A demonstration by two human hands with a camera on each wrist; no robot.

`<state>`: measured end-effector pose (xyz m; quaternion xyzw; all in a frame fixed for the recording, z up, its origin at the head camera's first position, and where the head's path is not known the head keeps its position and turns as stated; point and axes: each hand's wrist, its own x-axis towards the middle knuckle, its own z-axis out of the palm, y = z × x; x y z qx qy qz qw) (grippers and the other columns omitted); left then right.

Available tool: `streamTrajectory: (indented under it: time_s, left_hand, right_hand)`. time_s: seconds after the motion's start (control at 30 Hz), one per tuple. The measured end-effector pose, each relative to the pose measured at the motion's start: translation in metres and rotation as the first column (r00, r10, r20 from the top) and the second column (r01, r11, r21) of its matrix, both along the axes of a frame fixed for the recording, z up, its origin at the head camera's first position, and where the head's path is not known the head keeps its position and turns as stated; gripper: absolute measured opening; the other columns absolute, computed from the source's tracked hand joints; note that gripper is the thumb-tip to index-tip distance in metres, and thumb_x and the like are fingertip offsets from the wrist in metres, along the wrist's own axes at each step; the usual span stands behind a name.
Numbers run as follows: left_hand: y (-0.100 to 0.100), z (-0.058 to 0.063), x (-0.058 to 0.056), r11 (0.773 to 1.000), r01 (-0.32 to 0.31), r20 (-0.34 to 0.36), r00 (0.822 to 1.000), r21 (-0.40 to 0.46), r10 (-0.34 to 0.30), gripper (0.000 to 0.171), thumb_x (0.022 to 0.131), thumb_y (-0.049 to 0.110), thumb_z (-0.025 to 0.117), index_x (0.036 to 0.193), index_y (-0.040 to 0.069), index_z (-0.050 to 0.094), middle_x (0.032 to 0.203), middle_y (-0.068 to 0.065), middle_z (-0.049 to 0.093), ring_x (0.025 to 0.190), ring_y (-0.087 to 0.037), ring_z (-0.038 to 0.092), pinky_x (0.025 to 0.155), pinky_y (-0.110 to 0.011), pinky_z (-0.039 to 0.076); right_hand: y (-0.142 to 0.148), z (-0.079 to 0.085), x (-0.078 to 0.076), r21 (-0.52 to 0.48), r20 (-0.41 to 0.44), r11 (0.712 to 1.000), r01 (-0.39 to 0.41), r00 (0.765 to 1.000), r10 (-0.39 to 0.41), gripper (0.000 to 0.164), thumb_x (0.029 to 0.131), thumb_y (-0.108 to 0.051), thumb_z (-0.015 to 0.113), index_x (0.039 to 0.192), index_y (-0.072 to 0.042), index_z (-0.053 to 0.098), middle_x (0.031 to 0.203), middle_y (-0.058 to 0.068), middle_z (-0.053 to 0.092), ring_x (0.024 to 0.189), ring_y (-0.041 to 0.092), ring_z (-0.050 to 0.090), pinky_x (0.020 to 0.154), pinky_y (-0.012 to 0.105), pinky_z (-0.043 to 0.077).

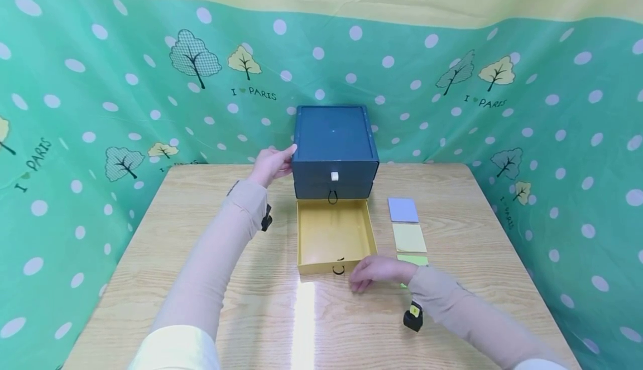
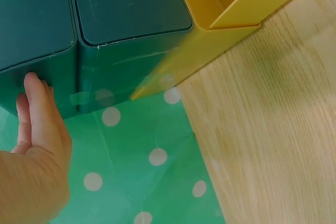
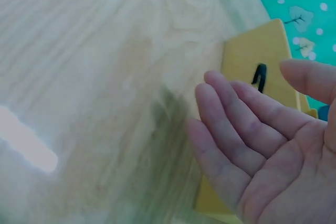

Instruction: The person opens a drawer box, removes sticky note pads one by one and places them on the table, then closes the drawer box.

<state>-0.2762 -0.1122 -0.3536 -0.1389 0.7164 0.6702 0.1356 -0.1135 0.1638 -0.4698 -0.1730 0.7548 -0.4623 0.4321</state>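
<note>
A dark blue drawer box (image 1: 335, 133) stands at the back of the table, with a white knob on its upper front and a black loop below. Its bottom yellow drawer (image 1: 331, 230) is pulled out and holds nothing. My left hand (image 1: 273, 164) rests against the box's left side; in the left wrist view its fingers (image 2: 44, 111) lie fairly straight along the wall. At the drawer's front right corner is my right hand (image 1: 374, 271), fingers loosely bent and nothing in them. The black pull loop (image 3: 260, 76) shows behind those fingers in the right wrist view.
To the right of the drawer lie a blue sticky-note pad (image 1: 403, 210), a pale yellow pad (image 1: 409, 238) and a green pad (image 1: 413, 259), partly hidden by my right arm. A green dotted curtain (image 1: 321, 68) hangs close behind the box.
</note>
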Motion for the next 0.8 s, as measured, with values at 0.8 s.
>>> streamTrajectory:
  time_s: [0.8]
  left_hand:
    - [0.001,-0.001,0.0,1.0,-0.01,0.016,1.0,0.018,0.009,0.093,0.091,0.033,0.063,0.152,0.008,-0.002,0.13,-0.022,0.055,0.118,-0.03,0.057,0.096,-0.033,0.052]
  right_hand:
    - [-0.01,-0.028,0.016,-0.191,0.498,0.881,0.434,0.816,-0.293,0.036,0.097,-0.012,0.046,0.122,0.014,0.049,0.094,0.005,0.067,0.087,0.014,0.064,0.098,0.037,0.051]
